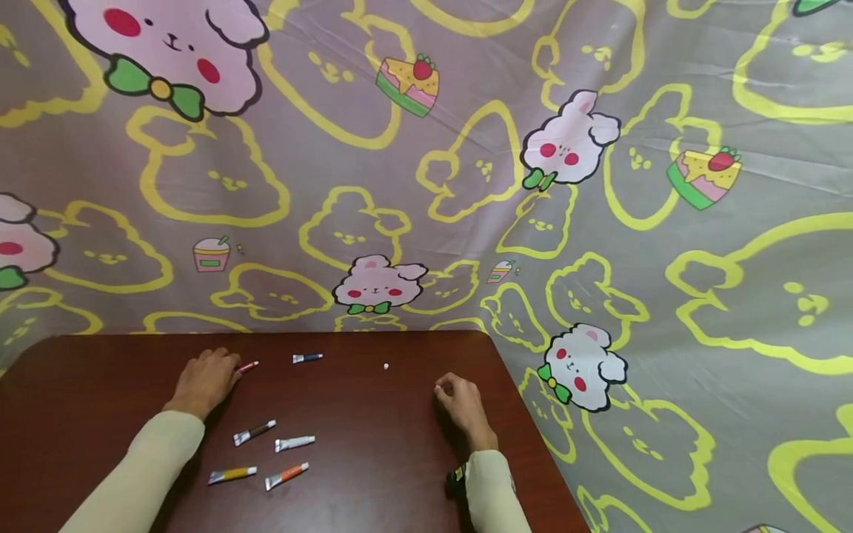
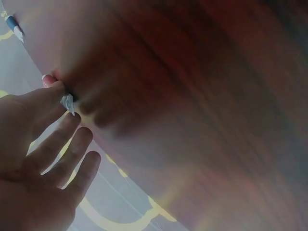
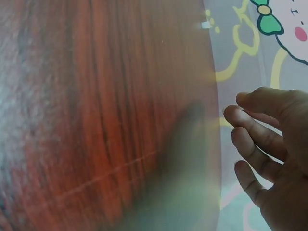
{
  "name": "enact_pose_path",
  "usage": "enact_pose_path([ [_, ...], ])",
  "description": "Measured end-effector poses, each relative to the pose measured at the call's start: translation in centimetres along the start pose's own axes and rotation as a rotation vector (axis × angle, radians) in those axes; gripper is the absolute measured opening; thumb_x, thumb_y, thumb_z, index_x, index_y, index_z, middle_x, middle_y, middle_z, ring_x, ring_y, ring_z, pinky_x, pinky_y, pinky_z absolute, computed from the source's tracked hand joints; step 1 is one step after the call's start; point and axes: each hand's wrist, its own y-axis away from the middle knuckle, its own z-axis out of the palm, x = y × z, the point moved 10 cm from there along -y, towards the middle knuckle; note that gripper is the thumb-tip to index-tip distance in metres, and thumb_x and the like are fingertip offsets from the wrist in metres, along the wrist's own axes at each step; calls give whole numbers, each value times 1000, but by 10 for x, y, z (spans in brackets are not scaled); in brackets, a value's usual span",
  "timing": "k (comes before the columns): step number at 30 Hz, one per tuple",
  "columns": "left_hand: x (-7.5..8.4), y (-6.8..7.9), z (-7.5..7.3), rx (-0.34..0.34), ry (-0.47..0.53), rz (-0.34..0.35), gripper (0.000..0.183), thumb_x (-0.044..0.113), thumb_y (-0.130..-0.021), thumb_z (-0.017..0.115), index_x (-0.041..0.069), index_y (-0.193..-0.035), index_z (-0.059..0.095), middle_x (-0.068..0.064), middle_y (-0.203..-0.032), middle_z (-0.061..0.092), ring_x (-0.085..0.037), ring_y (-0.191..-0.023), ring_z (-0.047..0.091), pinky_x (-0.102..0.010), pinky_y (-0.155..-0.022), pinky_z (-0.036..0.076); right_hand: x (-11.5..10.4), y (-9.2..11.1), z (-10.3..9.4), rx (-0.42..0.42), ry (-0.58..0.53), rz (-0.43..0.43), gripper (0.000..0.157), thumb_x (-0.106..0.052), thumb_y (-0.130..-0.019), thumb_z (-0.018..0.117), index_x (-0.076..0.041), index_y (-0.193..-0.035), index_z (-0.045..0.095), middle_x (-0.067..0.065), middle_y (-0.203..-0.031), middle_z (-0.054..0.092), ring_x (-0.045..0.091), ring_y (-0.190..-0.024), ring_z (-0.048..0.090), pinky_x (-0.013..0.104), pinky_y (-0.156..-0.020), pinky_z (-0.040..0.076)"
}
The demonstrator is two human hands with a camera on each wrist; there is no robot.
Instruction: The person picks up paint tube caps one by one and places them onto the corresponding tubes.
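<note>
At the left back of the table, my left hand (image 1: 205,381) pinches a small red paint tube (image 1: 249,366) between thumb and forefinger. In the left wrist view the tube's crimped silver end (image 2: 69,102) sticks out below the pinch, while the other fingers spread loosely. A blue paint tube (image 1: 307,358) lies just right of the red one. My right hand (image 1: 461,403) is near the table's right side, its fingers loosely bent and holding nothing. Between the hands, toward the back edge, sits a tiny white piece (image 1: 386,366) resembling a cap.
Nearer the front lie a dark brown tube (image 1: 255,432), a white tube (image 1: 295,443), a yellow tube (image 1: 232,474) and an orange tube (image 1: 287,476). Behind and right of the brown table (image 1: 373,488) hangs a patterned cloth (image 1: 460,66).
</note>
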Motion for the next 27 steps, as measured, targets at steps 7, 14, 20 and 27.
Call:
enact_pose_path([
  [7,6,3,-2,99,-20,51,15,7,-93,79,0,-92,66,-20,-88,67,-46,-83,65,-62,-69,55,-14,0,-4,-3,-13,-31,7,-13,-100,77,-8,-104,79,1,-92,79,19,-87,74,38,-79,59],
  [14,8,6,-1,123,-32,73,11,7,-91,79,2,-90,69,-19,-87,68,-45,-83,64,-61,-69,54,-23,1,-4,4,16,-73,7,-17,-98,79,-9,-100,79,-3,-89,76,16,-84,72,35,-77,58],
  [20,12,9,-2,115,-35,89,11,9,-91,79,3,-88,70,-17,-87,70,-44,-86,66,-62,-72,54,-31,4,-1,-1,40,-105,10,-20,-99,77,-11,-99,79,-4,-90,75,15,-85,70,35,-79,57],
  [27,20,9,-3,90,-33,109,10,11,-90,81,6,-89,72,-13,-87,71,-41,-88,67,-61,-75,54,-35,5,4,-10,46,-99,6,-19,-98,77,-14,-101,80,-5,-90,72,13,-85,68,33,-80,56],
])
